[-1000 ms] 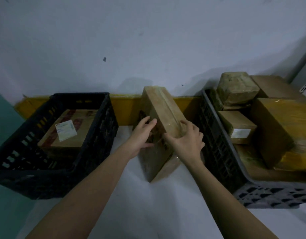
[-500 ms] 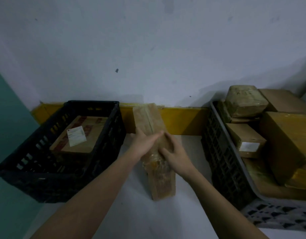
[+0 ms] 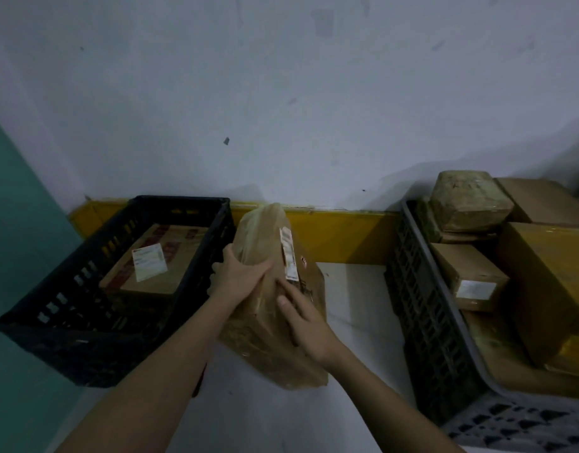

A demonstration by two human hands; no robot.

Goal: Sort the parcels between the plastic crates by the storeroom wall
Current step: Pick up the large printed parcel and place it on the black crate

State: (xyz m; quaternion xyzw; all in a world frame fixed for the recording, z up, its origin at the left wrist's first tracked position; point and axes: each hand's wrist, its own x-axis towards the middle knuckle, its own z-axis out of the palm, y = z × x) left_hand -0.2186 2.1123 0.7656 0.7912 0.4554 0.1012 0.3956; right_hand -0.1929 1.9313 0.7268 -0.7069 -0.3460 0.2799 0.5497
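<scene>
A long brown parcel (image 3: 265,243) wrapped in clear film stands tilted on the floor between two crates, a white label strip on its upper face. My left hand (image 3: 239,277) grips its left side. My right hand (image 3: 306,325) lies flat on its right face. The black crate (image 3: 52,315) on the left holds one cardboard box (image 3: 180,256) with a white label. The grey crate (image 3: 425,308) on the right is piled with several brown parcels (image 3: 467,276).
A white wall (image 3: 281,93) with a yellow skirting (image 3: 343,237) runs behind both crates. A teal surface (image 3: 13,223) borders the far left. Pale floor (image 3: 353,289) shows between the crates.
The parcel has turned in my hands, so its labelled face now points up. My left hand has shifted onto its left side. The view has tilted up a little.
</scene>
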